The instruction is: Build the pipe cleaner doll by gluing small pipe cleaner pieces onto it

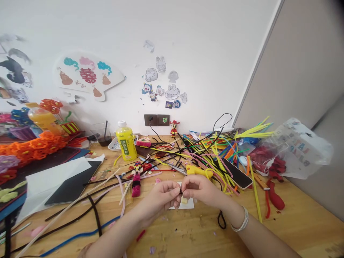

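Observation:
My left hand point(168, 193) and my right hand point(197, 186) meet above the middle of the table, fingertips pinched close together. Between them is a small dark piece point(180, 190), perhaps a bit of black pipe cleaner; the fingers mostly cover it. Below the hands lies a white paper square point(190, 205) with a pale yellow block point(184, 200) on it. Just behind my right hand rests a yellow glue gun point(197, 171). To the left of my left hand lies a small pipe-cleaner figure point(136, 181) with a magenta and black body.
A yellow drink bottle point(126, 141) stands at the back left, near a plastic cup point(103, 134). Pipe cleaners point(215, 150) pile up behind the hands. Scissors point(176, 167), a phone point(238, 173) and a plastic bag point(298, 150) lie around. Orange pipe-cleaner flowers point(40, 145) sit left.

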Action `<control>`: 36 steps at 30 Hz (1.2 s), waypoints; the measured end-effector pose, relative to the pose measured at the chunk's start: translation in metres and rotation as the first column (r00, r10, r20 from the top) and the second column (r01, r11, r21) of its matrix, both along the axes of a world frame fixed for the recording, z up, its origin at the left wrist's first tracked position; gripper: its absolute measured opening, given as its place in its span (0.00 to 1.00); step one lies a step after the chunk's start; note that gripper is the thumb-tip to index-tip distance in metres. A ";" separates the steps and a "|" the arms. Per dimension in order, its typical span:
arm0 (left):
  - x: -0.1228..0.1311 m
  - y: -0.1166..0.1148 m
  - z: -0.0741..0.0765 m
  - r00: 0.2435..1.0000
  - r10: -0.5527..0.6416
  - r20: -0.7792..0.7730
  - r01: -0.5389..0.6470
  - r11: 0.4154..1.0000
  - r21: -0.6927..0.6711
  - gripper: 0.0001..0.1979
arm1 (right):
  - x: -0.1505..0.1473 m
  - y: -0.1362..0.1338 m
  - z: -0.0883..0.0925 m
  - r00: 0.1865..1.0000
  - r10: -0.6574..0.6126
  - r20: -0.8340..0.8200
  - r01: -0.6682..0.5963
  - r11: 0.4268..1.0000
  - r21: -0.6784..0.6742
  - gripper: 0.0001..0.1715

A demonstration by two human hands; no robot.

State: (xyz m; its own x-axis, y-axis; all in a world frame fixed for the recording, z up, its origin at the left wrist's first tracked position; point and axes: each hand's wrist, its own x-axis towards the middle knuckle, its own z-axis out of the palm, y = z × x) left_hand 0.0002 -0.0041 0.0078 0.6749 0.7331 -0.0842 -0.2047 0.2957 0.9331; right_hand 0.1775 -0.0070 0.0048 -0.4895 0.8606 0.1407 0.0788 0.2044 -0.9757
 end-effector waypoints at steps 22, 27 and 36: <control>-0.002 0.001 0.002 0.987 0.120 -0.109 -0.104 0.984 0.143 0.19 | -0.005 0.002 -0.002 0.987 -0.051 -0.151 0.031 0.990 -0.134 0.17; -0.001 0.001 0.005 0.968 0.212 -0.133 -0.168 0.945 0.281 0.19 | -0.010 0.000 -0.003 0.986 -0.087 -0.143 0.078 0.994 -0.070 0.15; -0.003 -0.003 0.009 0.970 0.230 -0.083 -0.186 0.915 0.358 0.14 | -0.009 -0.008 0.004 0.982 -0.167 -0.082 0.185 0.931 0.316 0.07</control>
State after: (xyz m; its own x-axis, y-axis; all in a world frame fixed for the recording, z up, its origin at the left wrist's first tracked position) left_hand -0.0031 -0.0075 0.0170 0.5045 0.8538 0.1286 -0.1064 -0.0863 0.9906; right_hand 0.1682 -0.0154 0.0088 -0.3186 0.8370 0.4449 0.0920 0.4944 -0.8643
